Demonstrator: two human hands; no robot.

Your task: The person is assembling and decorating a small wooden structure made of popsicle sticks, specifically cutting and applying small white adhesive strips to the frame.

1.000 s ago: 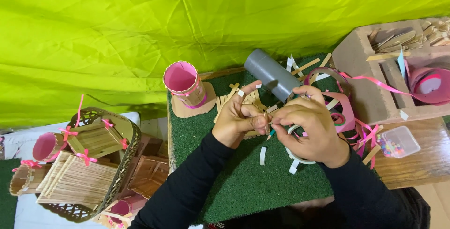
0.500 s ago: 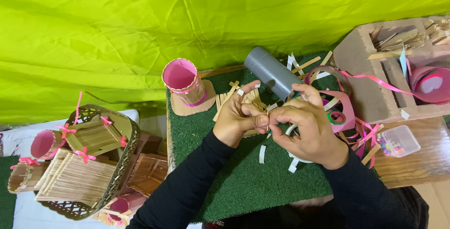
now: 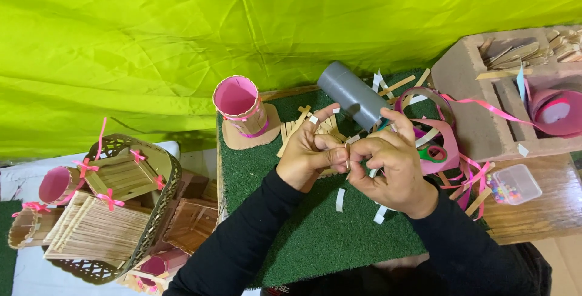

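My left hand [image 3: 308,150] and my right hand [image 3: 391,166] meet over a green turf mat [image 3: 285,223], fingers pinched together on a small wooden craft stick piece [image 3: 348,153] between them. Flat wooden sticks [image 3: 306,125] lie on the mat just behind my left hand. A grey tube [image 3: 351,93] lies behind my hands. A pink-lined stick cup [image 3: 239,111] stands on a cardboard base at the mat's far left corner. White paper strips [image 3: 340,199] lie on the mat below my hands.
A woven basket [image 3: 136,211] at left holds stick crafts with pink bows. Pink ribbon [image 3: 445,144] and green-handled scissors [image 3: 431,152] lie right of my hands. A small clear bead box [image 3: 515,184] sits at right, with a cardboard tray [image 3: 479,114] of sticks behind. Green cloth hangs at the back.
My hands stayed together over the mat, with the fingers shifting slightly on the small piece. Nothing else moved.
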